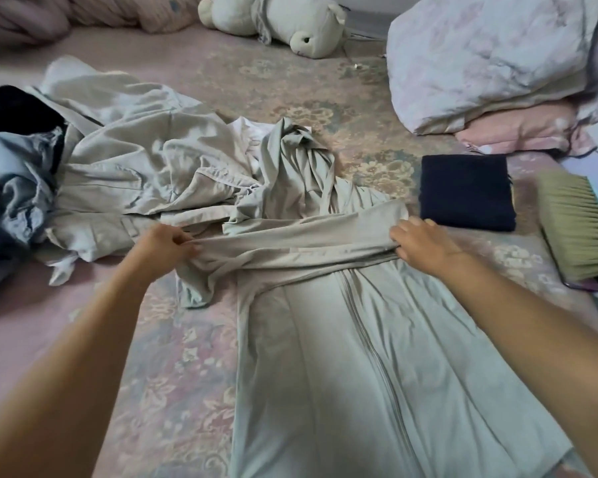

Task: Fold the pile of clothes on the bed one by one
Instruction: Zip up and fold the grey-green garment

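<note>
Jacket: I see a smooth grey-green zip jacket (377, 357) flat on the bed (173, 374).
Left hand (164, 248): pinching its limp sleeve (290, 243).
Right hand (425, 244): fingers straight, pressing the sleeve's 3 o'clock end.

plush bear (283, 22), brush (580, 229), perhaps bundled quilt (491, 56)
</note>
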### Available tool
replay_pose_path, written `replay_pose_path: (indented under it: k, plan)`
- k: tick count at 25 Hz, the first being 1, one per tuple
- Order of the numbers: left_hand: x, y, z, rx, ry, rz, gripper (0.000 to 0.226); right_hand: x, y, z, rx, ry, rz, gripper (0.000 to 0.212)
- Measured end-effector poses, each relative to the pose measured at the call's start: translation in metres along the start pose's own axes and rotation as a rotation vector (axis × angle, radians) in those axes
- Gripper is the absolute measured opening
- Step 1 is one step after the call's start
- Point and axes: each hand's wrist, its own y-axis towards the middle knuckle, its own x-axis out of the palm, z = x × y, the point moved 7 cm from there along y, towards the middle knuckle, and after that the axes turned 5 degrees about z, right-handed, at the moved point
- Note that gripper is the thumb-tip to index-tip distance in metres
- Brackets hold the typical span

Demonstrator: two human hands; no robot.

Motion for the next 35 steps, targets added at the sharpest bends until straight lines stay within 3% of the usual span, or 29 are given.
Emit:
replay_pose_path:
  k: [2,3,6,8,10,12,14,15,16,18,19,21,23,27,30,32,35]
  plan:
    - [0.004,0.002,-0.022,-0.040,0.154,0.064,0.027,0.006,-0.010,-0.004,-0.093,-0.058,0.059,0.035]
    - [0.007,0.001,-0.030,-0.061,0.185,0.089,0.033,0.014,-0.015,-0.004,-0.093,-0.036,-0.011,0.032]
    - [0.015,-0.006,-0.037,-0.081,0.138,-0.028,0.041,0.026,-0.021,0.004,0.015,0.049,-0.108,0.025]
    - [0.006,-0.006,-0.030,-0.126,-0.227,-0.054,0.032,0.024,-0.021,0.004,0.015,0.051,-0.089,0.028]
    - [0.000,-0.006,-0.023,-0.252,-0.898,-0.111,0.014,0.024,-0.020,-0.001,-0.030,0.045,-0.040,0.032]
    - [-0.001,-0.011,-0.020,-0.295,-1.168,-0.208,0.020,0.024,-0.020,-0.004,-0.015,0.134,-0.059,0.038]
    - [0.000,-0.014,-0.032,-0.363,-1.106,-0.177,0.009,0.025,-0.025,-0.003,0.080,0.320,-0.157,0.031]
    - [-0.005,-0.014,-0.043,-0.348,-0.935,-0.089,0.007,0.024,-0.026,-0.002,0.138,0.432,-0.193,0.022]
    - [-0.011,-0.012,-0.052,-0.277,-0.666,0.005,0.010,0.024,-0.025,0.001,0.217,0.543,-0.203,0.015]
    - [-0.017,-0.009,-0.067,-0.158,-0.093,0.118,0.016,0.019,-0.019,0.009,0.379,0.687,-0.155,0.024]
    - [-0.014,-0.011,-0.068,-0.141,0.032,0.141,0.027,0.016,-0.013,0.013,0.446,0.710,-0.110,0.027]
    - [-0.008,-0.016,-0.074,-0.236,-0.063,0.150,0.046,0.007,0.000,0.020,0.572,0.713,0.032,0.020]
    - [-0.006,-0.014,-0.077,-0.376,-0.155,0.145,0.049,0.011,0.014,0.026,0.712,0.701,0.086,0.017]
    - [-0.011,-0.019,-0.072,-0.539,-0.418,0.223,0.023,0.035,0.026,0.021,0.887,0.596,-0.112,0.039]
    - [-0.013,-0.028,-0.057,-0.458,-0.347,0.289,0.016,0.025,0.027,0.000,0.709,0.279,-0.094,0.048]
    - [-0.010,-0.029,-0.031,-0.415,-0.369,0.286,0.011,0.015,0.026,-0.030,0.532,0.321,-0.019,0.055]
    - [0.016,-0.015,0.036,-0.340,-0.491,0.080,0.006,0.019,0.015,-0.079,0.303,0.402,-0.166,0.058]
